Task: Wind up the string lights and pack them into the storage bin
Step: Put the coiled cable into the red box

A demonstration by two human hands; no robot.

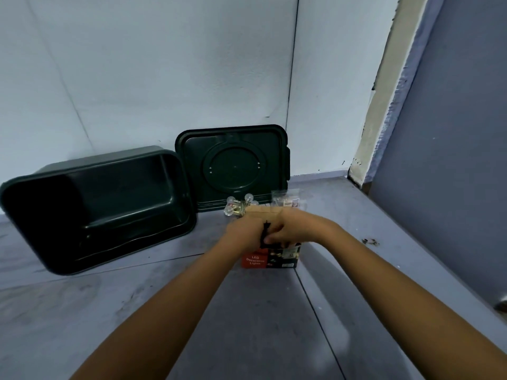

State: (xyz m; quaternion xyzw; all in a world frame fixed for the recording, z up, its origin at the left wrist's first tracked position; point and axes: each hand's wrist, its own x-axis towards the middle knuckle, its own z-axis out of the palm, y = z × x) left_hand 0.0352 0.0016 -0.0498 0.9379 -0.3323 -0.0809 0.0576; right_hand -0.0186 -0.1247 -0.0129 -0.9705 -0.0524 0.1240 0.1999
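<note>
A dark green storage bin (pixel 33 204) lies tipped on its side on the floor at left, its opening facing me. Its lid (pixel 233 165) leans upright against the wall beside it. Both my hands meet over a red and black "LED Decorative Lights" box (pixel 256 261). My left hand (pixel 242 234) and my right hand (pixel 288 230) hold a black plug (pixel 265 233) of the string lights between them. A bunch of clear round bulbs (pixel 236 208) sits just beyond my left hand, by the box's open cardboard flap (pixel 260 211).
A small clear plastic bag (pixel 288 201) with small parts stands behind the box near the lid. The grey tiled floor stretches toward me. A white wall runs behind, and a grey door (pixel 452 160) with a worn frame closes the right side.
</note>
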